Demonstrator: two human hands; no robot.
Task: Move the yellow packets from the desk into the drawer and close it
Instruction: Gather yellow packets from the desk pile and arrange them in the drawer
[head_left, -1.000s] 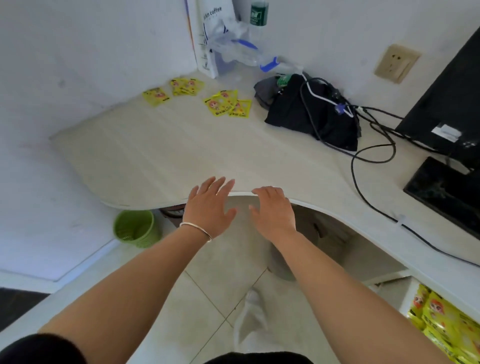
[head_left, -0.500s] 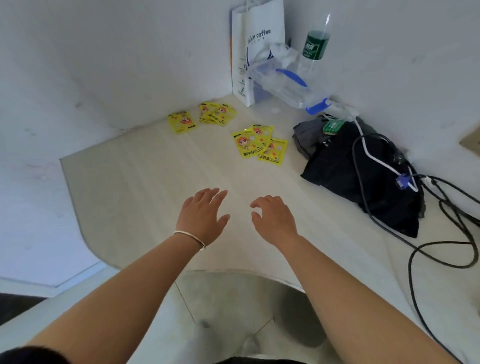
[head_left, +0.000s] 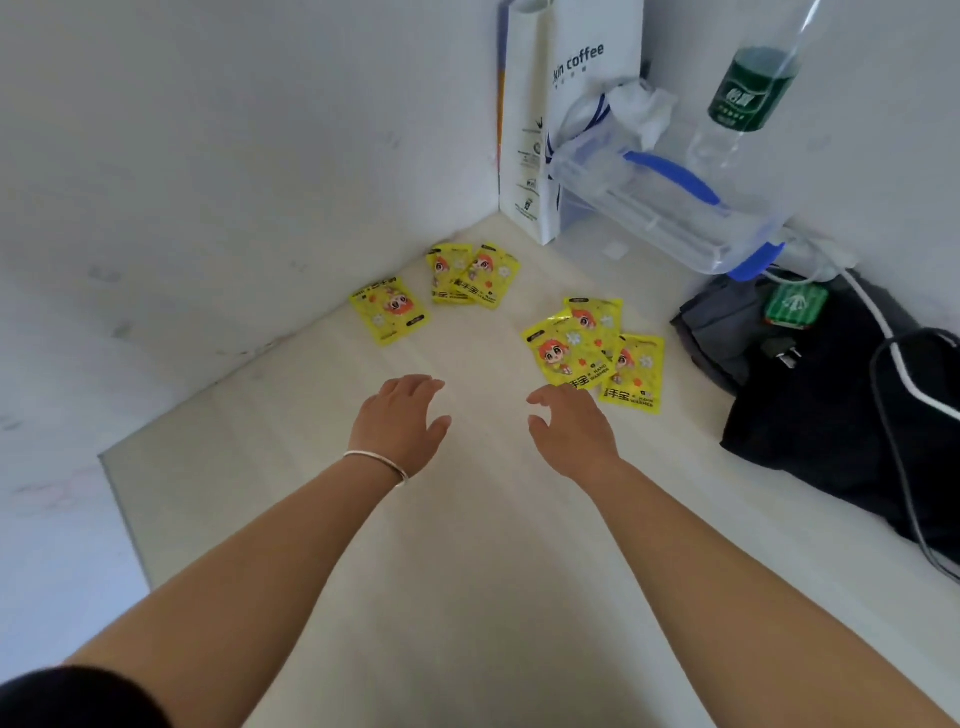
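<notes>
As left hand (head_left: 399, 422) and right hand (head_left: 572, 428) have neared the yellow packets (head_left: 567, 347), each grip is released.

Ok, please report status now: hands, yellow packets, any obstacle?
Left hand open, right hand open, both empty. Yellow packets on desk, none held; right hand nearest. Nothing in the way.

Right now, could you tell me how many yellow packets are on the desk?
6 packets: one alone by the left wall, two overlapping near the paper bag, three overlapping by the right hand. Others may hide beneath.
</notes>
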